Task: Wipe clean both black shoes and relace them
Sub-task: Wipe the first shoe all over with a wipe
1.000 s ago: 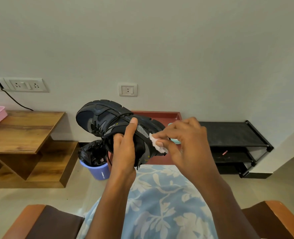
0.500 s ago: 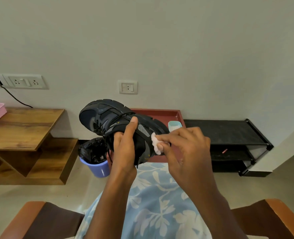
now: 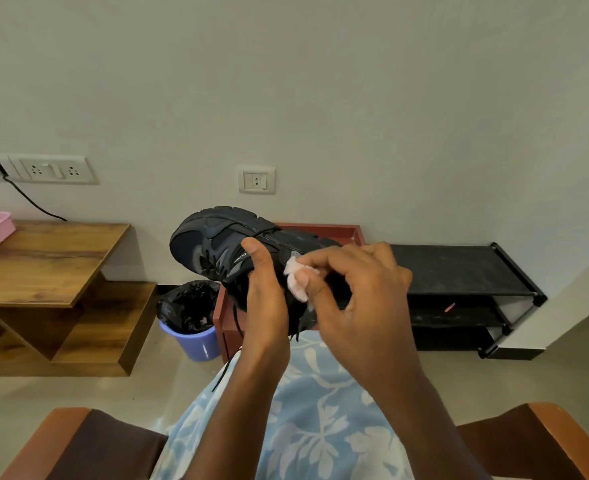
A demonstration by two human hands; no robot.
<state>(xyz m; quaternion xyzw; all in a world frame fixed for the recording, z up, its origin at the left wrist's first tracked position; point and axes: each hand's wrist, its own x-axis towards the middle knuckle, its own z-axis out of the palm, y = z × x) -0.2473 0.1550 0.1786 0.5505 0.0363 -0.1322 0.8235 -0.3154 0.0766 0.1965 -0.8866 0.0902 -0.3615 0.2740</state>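
— Where is the black lace-up sports shoe (image 3: 213, 244)?
— Held up in the air above the lap in blue floral cloth (image 3: 320, 431), with its toe to the left.
— What holds it?
— The left hand (image 3: 263, 306): its grip wraps the shoe's middle, thumb up along the side.
— And the right hand (image 3: 359, 292)?
— Its grip pinches a small crumpled white wipe (image 3: 295, 280) against the shoe's side. A loose black lace (image 3: 224, 370) dangles below.

It looked like a room in a home. A low shoe rack (image 3: 459, 271), a wooden table (image 3: 44, 258) and a small bin (image 3: 196, 344) stood along a plain wall (image 3: 320, 81) with sockets (image 3: 54, 169). An armchair (image 3: 542, 441) faced them.
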